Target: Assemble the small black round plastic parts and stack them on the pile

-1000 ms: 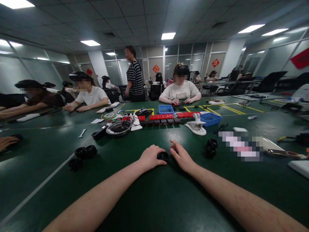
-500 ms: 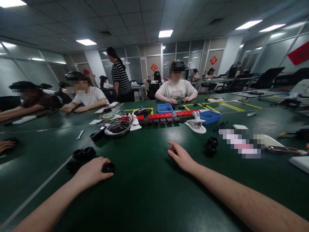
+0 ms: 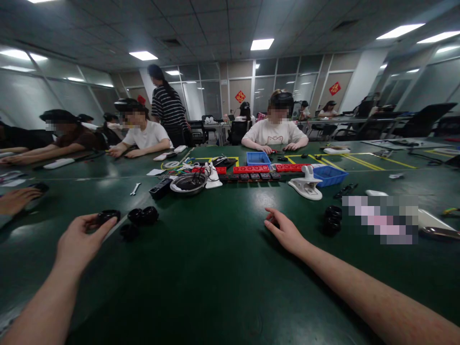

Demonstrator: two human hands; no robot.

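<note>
My left hand [image 3: 81,239] is closed on a glossy black round piece [image 3: 109,215], gripped between thumb and fingers left of a small group. In that group, black round pieces [image 3: 148,215] of similar look sit close together on the green table; their exact kind is unclear. My right hand [image 3: 285,232] rests low over the table, holding nothing, its fingers loosely curled and apart. To its right stand two more black round pieces [image 3: 332,220], one close behind the other.
Across the middle lie red power strips [image 3: 250,169], a metal bowl [image 3: 189,184] with cables, a white clip stand [image 3: 307,184] and blue trays [image 3: 328,176]. A wrench [image 3: 135,189] lies at left. A co-worker's hand [image 3: 17,200] is at the left edge; another person [image 3: 275,132] sits opposite.
My left hand has carried the black round piece from the right side of the group to its left. My right hand has hardly moved. The view has shifted slightly left.
</note>
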